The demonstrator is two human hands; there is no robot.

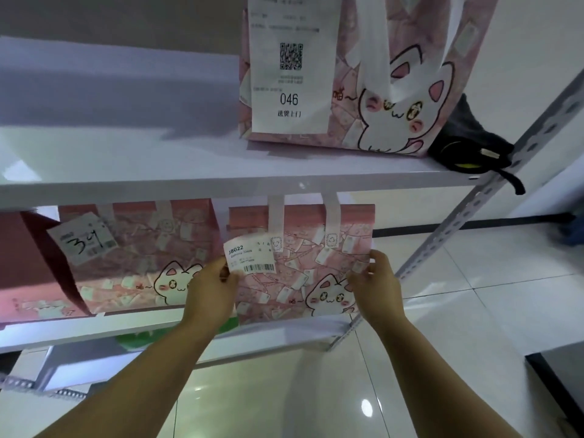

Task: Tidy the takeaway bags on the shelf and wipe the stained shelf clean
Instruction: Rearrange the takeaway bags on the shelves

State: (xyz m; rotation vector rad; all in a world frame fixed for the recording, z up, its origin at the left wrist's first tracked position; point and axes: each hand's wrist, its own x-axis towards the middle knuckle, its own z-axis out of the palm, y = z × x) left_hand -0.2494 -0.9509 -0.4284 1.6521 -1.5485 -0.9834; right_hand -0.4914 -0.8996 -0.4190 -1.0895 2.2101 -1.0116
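Observation:
A pink cat-print takeaway bag with a JB022 label stands at the right end of the middle shelf. My left hand grips its left edge and my right hand grips its right edge. A second pink cat bag, labelled 34, stands to its left. Beside that, at the far left, sits a dark red bag. On the upper shelf stands a larger pink cat bag with a long 046 receipt.
A black cloth-like bundle lies at the upper shelf's right end, behind the big bag. The grey perforated shelf post runs diagonally at right. Something green shows under the middle shelf. Glossy tiled floor lies below.

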